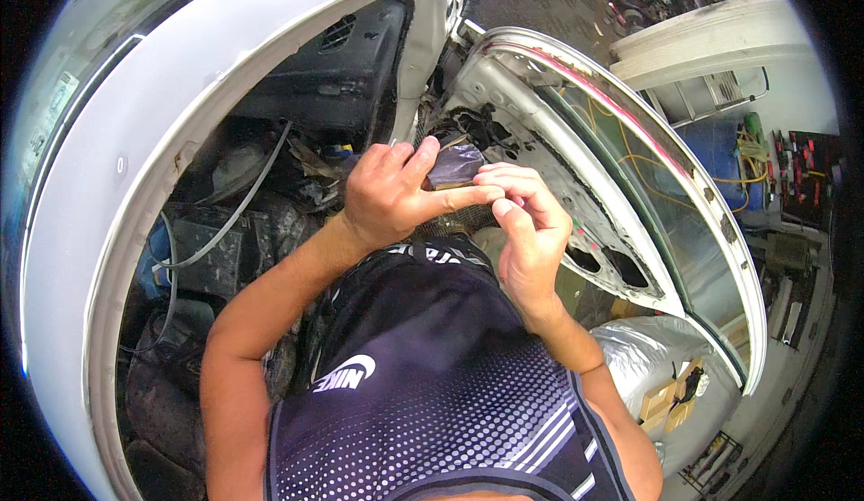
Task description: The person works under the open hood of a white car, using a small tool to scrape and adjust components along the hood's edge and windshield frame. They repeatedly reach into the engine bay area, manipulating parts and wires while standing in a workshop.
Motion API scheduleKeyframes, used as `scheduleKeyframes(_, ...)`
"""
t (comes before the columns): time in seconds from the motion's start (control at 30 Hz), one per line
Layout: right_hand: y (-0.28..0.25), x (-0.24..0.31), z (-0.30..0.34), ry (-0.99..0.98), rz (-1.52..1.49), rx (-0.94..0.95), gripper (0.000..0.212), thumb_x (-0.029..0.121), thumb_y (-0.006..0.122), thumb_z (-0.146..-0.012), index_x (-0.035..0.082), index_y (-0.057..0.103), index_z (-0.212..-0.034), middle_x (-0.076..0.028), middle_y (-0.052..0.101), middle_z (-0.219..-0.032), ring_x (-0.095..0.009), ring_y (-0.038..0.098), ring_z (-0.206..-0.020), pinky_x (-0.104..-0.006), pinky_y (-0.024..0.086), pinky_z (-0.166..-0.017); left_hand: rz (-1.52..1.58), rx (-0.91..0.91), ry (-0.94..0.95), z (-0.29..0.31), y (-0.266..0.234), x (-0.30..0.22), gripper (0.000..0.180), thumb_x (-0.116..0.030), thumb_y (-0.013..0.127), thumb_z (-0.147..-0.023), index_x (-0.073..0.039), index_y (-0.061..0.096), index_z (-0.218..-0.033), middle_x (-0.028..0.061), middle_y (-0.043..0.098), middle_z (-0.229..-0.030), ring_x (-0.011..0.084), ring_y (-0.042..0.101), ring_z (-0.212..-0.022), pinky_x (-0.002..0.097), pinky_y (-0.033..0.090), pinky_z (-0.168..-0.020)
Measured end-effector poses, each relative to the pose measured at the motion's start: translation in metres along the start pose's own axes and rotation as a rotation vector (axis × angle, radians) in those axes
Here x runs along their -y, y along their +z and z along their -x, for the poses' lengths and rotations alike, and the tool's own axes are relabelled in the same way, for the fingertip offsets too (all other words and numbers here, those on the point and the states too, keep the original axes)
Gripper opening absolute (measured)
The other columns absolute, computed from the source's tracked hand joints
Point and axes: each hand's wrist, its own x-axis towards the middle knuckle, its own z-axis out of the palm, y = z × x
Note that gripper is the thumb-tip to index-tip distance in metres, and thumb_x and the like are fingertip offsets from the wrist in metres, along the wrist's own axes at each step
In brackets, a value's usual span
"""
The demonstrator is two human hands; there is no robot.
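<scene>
A small piece of shiny, dark-looking plastic film [456,165] is between my two hands, in front of my body. My left hand [389,186] is closed at its left edge, with one finger bent up beside it and the thumb stretched right. The fingers of my right hand [535,226] are curled at the film's right edge, and their tips meet the left thumb. Part of the film is covered by the fingers, and whether anything lies inside it I cannot tell.
The pale car body frame [135,195] arches on my left around a stripped, dark interior [234,231] with a loose grey cable [247,199]. An open car door [576,141] without its trim stands at right. Silver sheeting [643,348] and a cardboard piece [670,397] lie lower right.
</scene>
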Motion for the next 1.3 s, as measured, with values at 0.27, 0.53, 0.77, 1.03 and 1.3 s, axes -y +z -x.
scheduleKeyframes(0.27,0.001,0.015,0.008,0.160,-0.113,-0.044,0.022,0.007,0.058,-0.084,-0.007,0.068,-0.098,-0.018,0.067,-0.107,-0.028,0.062,-0.109,-0.0396,0.045,-0.102,-0.035,0.069,0.086,-0.017,-0.026,0.000,0.037,-0.037,0.072,-0.074,-0.046,0.075,-0.110,0.0126,0.067,-0.107,0.0215,0.062,-0.077,0.0315,0.049,-0.064)
scheduleKeyframes(0.53,0.000,0.018,0.012,0.255,-0.244,-0.084,0.021,0.003,0.055,-0.086,-0.007,0.069,-0.098,-0.014,0.070,-0.105,-0.019,0.064,-0.101,-0.0311,0.048,-0.092,-0.104,0.074,0.195,-0.023,-0.031,0.005,0.044,-0.037,0.070,-0.076,-0.049,0.070,-0.118,0.0119,0.067,-0.103,0.0190,0.060,-0.075,0.0294,0.048,-0.062)
scheduleKeyframes(0.77,0.000,0.017,0.011,0.293,-0.280,-0.095,0.023,0.003,0.053,-0.085,-0.008,0.069,-0.099,-0.015,0.070,-0.104,-0.020,0.064,-0.101,-0.0312,0.048,-0.094,-0.116,0.091,0.191,-0.024,-0.032,0.004,0.049,-0.034,0.068,-0.077,-0.053,0.067,-0.122,0.0109,0.067,-0.102,0.0183,0.060,-0.075,0.0285,0.048,-0.063)
scheduleKeyframes(1.03,-0.006,0.013,0.015,0.222,-0.243,-0.049,0.030,0.010,0.055,-0.083,-0.006,0.068,-0.104,-0.017,0.066,-0.115,-0.025,0.060,-0.112,-0.0373,0.044,-0.102,-0.095,0.056,0.219,-0.029,-0.033,0.002,0.051,-0.031,0.070,-0.075,-0.049,0.069,-0.122,0.0087,0.067,-0.099,0.0165,0.060,-0.071,0.0281,0.047,-0.061)
scheduleKeyframes(1.3,0.002,-0.058,0.012,0.626,-0.750,-0.128,0.075,0.068,0.047,-0.095,0.014,0.044,-0.147,-0.009,0.044,-0.149,-0.026,0.042,-0.139,-0.0485,0.037,-0.113,0.173,0.243,-0.263,-0.034,0.013,-0.033,0.068,-0.010,0.063,-0.084,0.000,0.043,-0.149,0.0091,0.063,-0.086,0.0252,0.061,-0.075,0.0383,0.048,-0.068)
